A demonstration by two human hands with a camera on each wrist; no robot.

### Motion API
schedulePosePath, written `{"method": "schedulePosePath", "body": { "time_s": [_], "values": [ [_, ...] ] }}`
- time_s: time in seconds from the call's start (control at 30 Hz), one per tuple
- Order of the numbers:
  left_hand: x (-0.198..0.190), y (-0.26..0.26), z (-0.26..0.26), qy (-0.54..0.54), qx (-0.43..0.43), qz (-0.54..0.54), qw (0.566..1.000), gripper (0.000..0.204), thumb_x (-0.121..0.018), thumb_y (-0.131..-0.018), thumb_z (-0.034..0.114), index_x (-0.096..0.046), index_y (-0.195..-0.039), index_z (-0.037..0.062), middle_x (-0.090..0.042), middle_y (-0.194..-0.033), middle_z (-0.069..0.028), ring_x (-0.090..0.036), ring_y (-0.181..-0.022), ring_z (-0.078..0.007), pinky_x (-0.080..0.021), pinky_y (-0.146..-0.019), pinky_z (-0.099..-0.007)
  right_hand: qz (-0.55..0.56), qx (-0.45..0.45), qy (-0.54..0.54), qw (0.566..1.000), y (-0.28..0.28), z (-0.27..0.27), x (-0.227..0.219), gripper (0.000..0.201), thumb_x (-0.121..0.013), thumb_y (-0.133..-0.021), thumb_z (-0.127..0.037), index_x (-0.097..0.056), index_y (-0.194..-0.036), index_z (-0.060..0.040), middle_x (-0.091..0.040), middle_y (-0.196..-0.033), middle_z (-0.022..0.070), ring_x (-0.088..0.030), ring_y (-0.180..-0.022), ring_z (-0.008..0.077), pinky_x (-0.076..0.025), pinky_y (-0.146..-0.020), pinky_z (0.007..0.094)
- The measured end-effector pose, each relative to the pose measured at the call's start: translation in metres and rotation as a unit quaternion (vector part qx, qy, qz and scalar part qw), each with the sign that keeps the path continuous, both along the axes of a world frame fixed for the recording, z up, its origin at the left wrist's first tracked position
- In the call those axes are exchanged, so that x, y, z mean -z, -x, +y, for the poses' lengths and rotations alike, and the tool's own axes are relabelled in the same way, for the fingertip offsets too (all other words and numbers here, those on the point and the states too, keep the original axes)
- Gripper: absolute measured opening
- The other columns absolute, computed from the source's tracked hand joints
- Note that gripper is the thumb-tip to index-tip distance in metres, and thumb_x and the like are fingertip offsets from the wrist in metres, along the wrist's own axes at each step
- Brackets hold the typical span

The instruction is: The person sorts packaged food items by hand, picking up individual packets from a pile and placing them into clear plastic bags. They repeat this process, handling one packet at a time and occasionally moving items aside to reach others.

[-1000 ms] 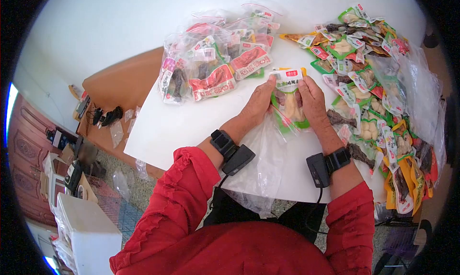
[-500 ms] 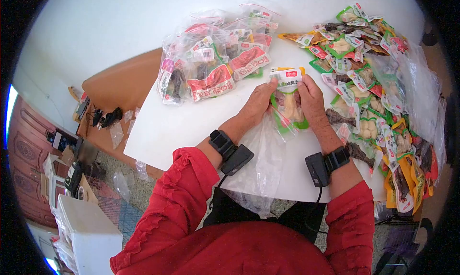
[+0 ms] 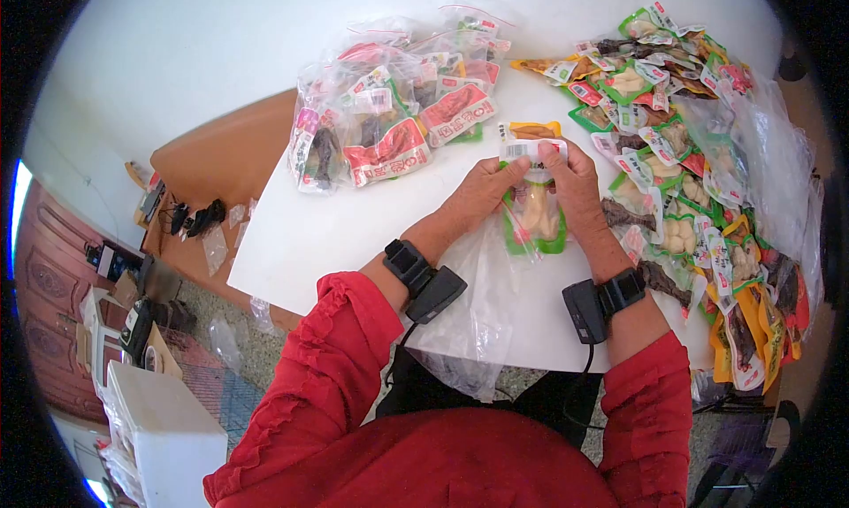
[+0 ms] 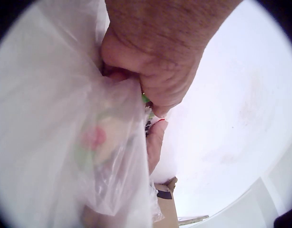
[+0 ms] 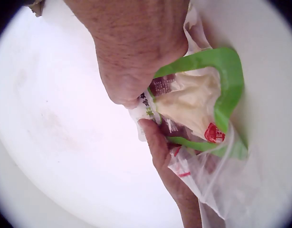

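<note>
Both hands hold a green-edged food pouch (image 3: 534, 214) with a pale drumstick-like piece behind its clear window. My left hand (image 3: 482, 190) pinches the white header from the left, its thumb on the front. From the right, my right hand (image 3: 577, 188) grips the same header, thumbs close together. A yellow pouch (image 3: 532, 130) pokes up behind the header. Clear plastic bag (image 3: 473, 300) film hangs below the left hand and trails over the table edge. In the left wrist view this film (image 4: 112, 156) veils most of the pouch; the right wrist view shows the green border (image 5: 231, 80) plainly.
On the white table (image 3: 292, 234), filled zip bags (image 3: 389, 128) of pouches lie at the back left. A large heap of loose pouches (image 3: 681, 154) covers the right side, with a big clear bag (image 3: 778, 163) over its outer edge. A brown board (image 3: 225, 145) stands left.
The header has tipped down toward me, so the yellow pouch behind shows more. Both thumbs have come closer together over the header. The piles have not moved.
</note>
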State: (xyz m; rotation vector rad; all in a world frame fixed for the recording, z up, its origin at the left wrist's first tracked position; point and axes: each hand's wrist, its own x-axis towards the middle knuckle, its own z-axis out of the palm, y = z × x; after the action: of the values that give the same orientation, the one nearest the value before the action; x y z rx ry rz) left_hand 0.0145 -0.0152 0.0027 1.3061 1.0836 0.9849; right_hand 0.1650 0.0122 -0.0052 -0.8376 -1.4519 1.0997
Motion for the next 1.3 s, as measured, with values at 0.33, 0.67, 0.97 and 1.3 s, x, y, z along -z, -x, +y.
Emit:
{"method": "schedulePosePath", "body": {
  "time_s": [0.33,0.67,0.97,1.3],
  "values": [
    [0.002,0.001,0.0,-0.042,0.014,0.017,0.999,0.045,-0.04,-0.086,0.048,-0.059,-0.085,0.0063,-0.049,-0.064,0.0042,-0.039,-0.053,-0.0036,-0.032,-0.046,-0.0195,0.018,-0.005,0.009,1.0,0.001,-0.002,-0.001,0.031,-0.046,-0.088,-0.031,-0.057,-0.099,-0.0043,-0.056,-0.078,-0.0027,-0.048,-0.067,0.0029,-0.04,-0.055,0.0179],
    [-0.001,-0.001,-0.002,-0.036,-0.005,0.02,0.999,0.055,-0.032,-0.086,0.054,-0.058,-0.092,0.0052,-0.049,-0.065,0.0035,-0.038,-0.052,-0.0039,-0.031,-0.045,-0.019,0.037,-0.006,-0.007,0.999,0.0,0.001,0.0,0.034,-0.042,-0.089,-0.031,-0.055,-0.101,-0.0013,-0.055,-0.079,0.0006,-0.049,-0.069,0.0069,-0.042,-0.062,0.0223],
    [0.002,0.005,0.005,-0.014,-0.076,-0.017,0.997,0.049,-0.032,-0.089,0.046,-0.057,-0.089,0.0044,-0.049,-0.063,0.001,-0.039,-0.05,-0.0063,-0.031,-0.044,-0.0201,-0.098,0.153,-0.157,0.971,0.004,0.001,-0.002,0.024,-0.054,-0.081,-0.02,-0.051,-0.098,-0.0035,-0.056,-0.082,0.0069,-0.055,-0.069,0.0164,-0.045,-0.058,0.0282],
    [0.007,0.005,0.009,-0.04,-0.045,-0.137,0.989,0.044,-0.036,-0.088,0.044,-0.054,-0.091,0.0046,-0.055,-0.077,-0.0025,-0.041,-0.052,-0.0055,-0.03,-0.044,-0.0186,-0.318,0.162,-0.385,0.851,0.015,-0.02,-0.014,0.029,-0.055,-0.075,-0.017,-0.051,-0.101,-0.0037,-0.053,-0.099,0.0137,-0.05,-0.094,0.0296,-0.042,-0.078,0.0384]
  ]
}}
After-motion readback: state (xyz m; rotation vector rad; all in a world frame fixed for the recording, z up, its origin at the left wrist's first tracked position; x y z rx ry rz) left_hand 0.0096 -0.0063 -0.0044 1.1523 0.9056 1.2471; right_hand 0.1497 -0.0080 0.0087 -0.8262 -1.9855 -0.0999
